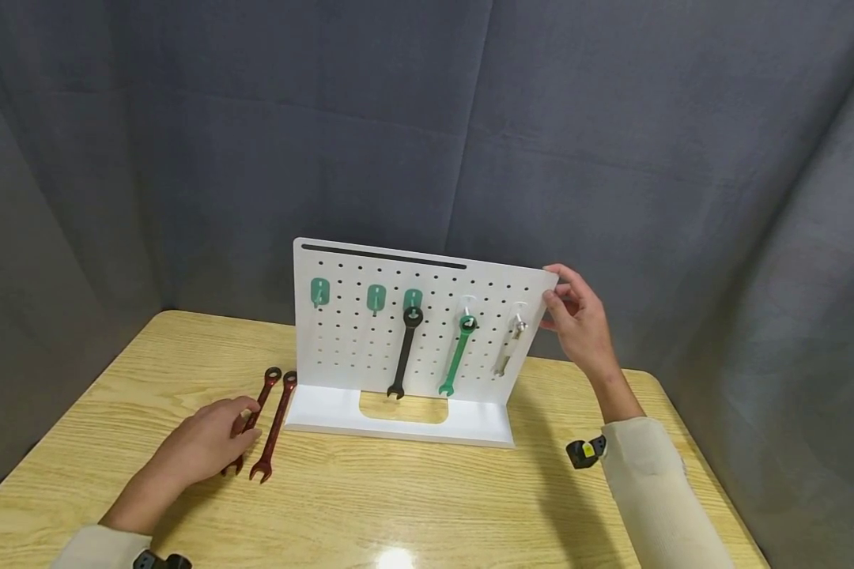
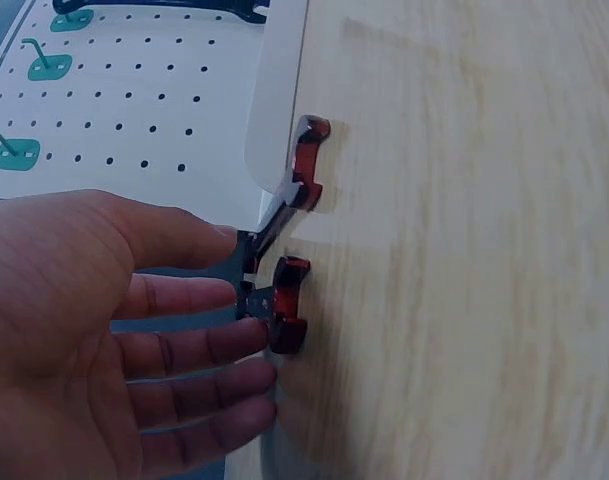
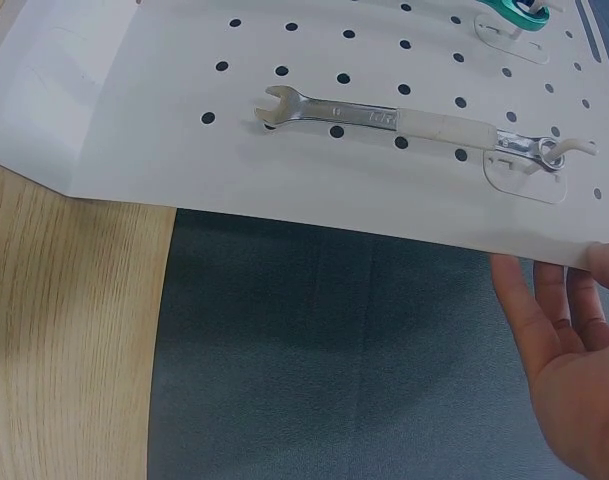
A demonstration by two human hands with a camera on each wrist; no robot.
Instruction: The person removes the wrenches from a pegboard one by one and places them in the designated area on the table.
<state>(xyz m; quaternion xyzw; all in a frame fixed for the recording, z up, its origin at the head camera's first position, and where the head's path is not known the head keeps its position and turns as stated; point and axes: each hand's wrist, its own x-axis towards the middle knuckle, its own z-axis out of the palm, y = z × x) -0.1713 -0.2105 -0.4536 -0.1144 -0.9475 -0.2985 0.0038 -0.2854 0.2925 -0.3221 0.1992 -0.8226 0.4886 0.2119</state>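
Two dark red wrenches lie side by side on the table, left of a white pegboard (image 1: 349,348). My left hand (image 1: 209,438) is over the outer red wrench (image 1: 266,390), thumb and fingers apart and fairly straight around its handle. The inner red wrench (image 1: 279,419) lies just right of the fingertips. At the pegboard's upper right corner, my right hand (image 1: 585,328) pinches the edge, thumb in front and fingers behind. Hanging from hooks are a black wrench (image 1: 404,356), a green wrench (image 1: 459,357) and a silver wrench (image 3: 349,115) with a pale band round its handle.
Two green hooks (image 1: 320,292) on the board's left side hold nothing. The board's base has a cut-out showing the wooden table (image 1: 398,506). Grey curtains (image 1: 313,142) hang behind and at both sides.
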